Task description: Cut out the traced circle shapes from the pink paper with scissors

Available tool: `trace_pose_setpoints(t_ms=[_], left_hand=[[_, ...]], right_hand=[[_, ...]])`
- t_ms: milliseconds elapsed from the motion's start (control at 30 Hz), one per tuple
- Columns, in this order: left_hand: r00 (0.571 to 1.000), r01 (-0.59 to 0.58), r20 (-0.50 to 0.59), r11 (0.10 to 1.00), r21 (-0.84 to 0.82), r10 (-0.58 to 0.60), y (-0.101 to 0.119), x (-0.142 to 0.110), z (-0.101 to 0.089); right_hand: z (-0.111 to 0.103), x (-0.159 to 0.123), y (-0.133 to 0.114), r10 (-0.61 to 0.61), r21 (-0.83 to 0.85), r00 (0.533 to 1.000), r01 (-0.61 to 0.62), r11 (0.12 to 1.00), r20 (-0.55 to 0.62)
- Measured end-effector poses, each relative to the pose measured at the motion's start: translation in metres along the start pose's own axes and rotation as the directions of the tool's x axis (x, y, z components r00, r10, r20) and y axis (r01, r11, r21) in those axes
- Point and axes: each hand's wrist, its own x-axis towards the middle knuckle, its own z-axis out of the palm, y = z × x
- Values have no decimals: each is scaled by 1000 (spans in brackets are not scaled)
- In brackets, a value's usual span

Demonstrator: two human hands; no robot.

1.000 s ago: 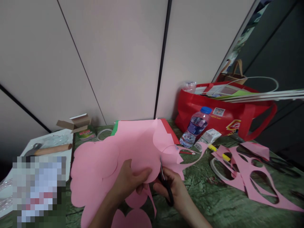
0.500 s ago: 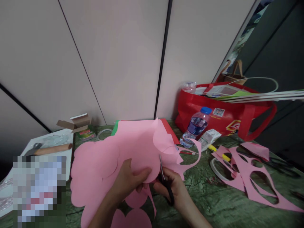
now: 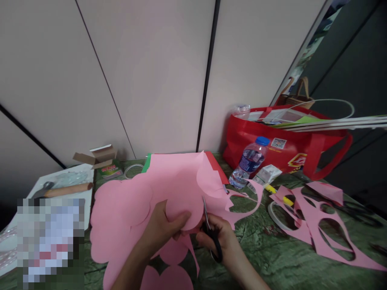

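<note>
The pink paper [image 3: 184, 205] is held up over the middle of the table, its rounded lobe between the two hands. The left hand [image 3: 160, 225] pinches its near edge, thumb on top and fingers beneath. The right hand [image 3: 223, 235] grips the black-handled scissors [image 3: 216, 243], blades against the lobe's right edge. Their long axis runs away from the person, leaning slightly left, with tips toward the wall [image 3: 151, 80] and loops toward the person.

Compared with the previous frame, the paper's upper peak sits slightly farther right, and the curved offcut strip [image 3: 246, 212] swings outward, its end by the water bottle [image 3: 249, 161].

Scalloped pink shapes [image 3: 115, 217] spread left of the paper; a red sheet [image 3: 220, 167] shows behind it. Bare green table [image 3: 260, 257] lies between the right forearm and the holed pink scraps [image 3: 311, 219], beside a tape roll [image 3: 273, 213]. A red tote bag [image 3: 272, 141] stands behind the bottle; an opened small box [image 3: 109, 169] sits far left.
</note>
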Motion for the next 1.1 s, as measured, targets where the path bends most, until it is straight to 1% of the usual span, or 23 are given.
trace_pose_setpoints(t_ms=[100, 233, 433, 533, 700, 1000, 1100], left_hand=[[1000, -1, -17, 1000, 3, 1, -1, -1, -1], [1000, -21, -1, 1000, 3, 21, -5, 0, -3], [997, -71, -12, 997, 10, 71, -13, 3, -5], [998, -65, -25, 998, 5, 66, -14, 3, -5], [997, -74, -38, 997, -7, 73, -13, 3, -5], [992, -104, -67, 994, 16, 105, -15, 4, -8], [990, -120, -66, 993, 14, 121, -17, 3, -8]], right_hand=[[0, 0, -1, 6, -2, 1000, -6, 1000, 12], [1, 0, 2, 6, 8, 1000, -6, 1000, 10], [2, 0, 2, 77, 26, 997, -77, 997, 5], [2, 0, 3, 102, 26, 995, -101, 994, -6], [2, 0, 8, 105, 24, 994, -104, 994, -33], [4, 1, -1, 146, 65, 989, -144, 988, -30], [4, 0, -3, 155, 49, 987, -153, 987, -37]])
